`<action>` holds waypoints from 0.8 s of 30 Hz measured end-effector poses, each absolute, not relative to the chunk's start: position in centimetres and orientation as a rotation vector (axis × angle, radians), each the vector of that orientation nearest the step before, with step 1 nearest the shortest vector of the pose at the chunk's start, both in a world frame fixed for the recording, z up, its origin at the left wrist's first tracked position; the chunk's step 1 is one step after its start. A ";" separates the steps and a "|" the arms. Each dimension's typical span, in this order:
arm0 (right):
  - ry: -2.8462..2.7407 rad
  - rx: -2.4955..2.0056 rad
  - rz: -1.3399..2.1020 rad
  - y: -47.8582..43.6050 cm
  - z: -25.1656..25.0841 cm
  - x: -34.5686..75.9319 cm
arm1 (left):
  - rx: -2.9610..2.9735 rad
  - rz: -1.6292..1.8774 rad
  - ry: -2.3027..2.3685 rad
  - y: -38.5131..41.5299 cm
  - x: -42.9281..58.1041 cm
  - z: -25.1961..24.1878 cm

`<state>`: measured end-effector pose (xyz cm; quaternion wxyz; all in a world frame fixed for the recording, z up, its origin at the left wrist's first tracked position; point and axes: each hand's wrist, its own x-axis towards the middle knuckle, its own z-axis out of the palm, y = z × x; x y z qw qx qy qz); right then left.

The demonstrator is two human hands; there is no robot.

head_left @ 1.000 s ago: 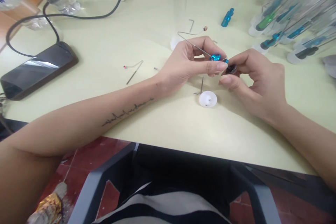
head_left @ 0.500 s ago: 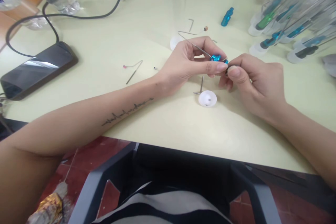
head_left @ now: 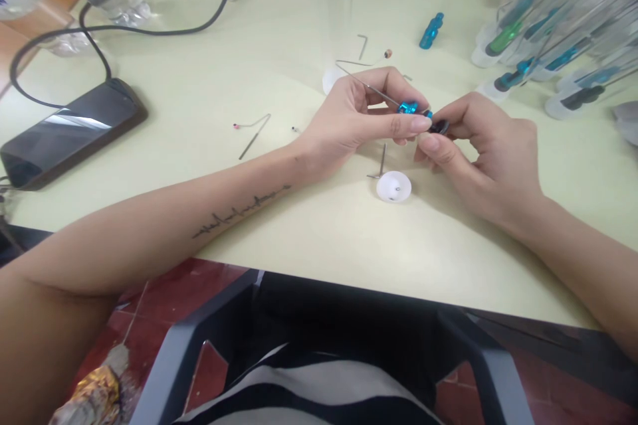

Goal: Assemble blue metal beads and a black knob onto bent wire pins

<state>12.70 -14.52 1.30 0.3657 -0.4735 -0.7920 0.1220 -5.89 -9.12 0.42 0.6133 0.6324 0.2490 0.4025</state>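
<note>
One smartphone (head_left: 74, 134) lies face up at the far left of the cream table (head_left: 319, 246), with a black cable (head_left: 149, 31) looping behind it, and a bent wire (head_left: 256, 135) lies further right. Next comes the left hand (head_left: 363, 121), its fingers (head_left: 421, 123) curled closed around a thin steel rod (head_left: 371, 87) fitted with a blue metal collar (head_left: 409, 107), all held up off the table. Just below sit a white plastic disc (head_left: 393, 186) and an upright pin (head_left: 382, 161) - neither touched. The right hand (head_left: 486, 159) meets the collar's end, its thumb and fingers (head_left: 428, 141) pinched together on a small dark disc (head_left: 439, 126) - right beside the rod's blue tip. Beyond lies a blue handle (head_left: 431, 31), and at far right stand clear tubes (head_left: 563, 53) holding coloured tools.
</note>
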 end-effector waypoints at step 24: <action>-2.048 -1.226 0.408 -14.5 1.2 13.1 | 1.401 0.908 0.526 -9.1 -5.9 0.5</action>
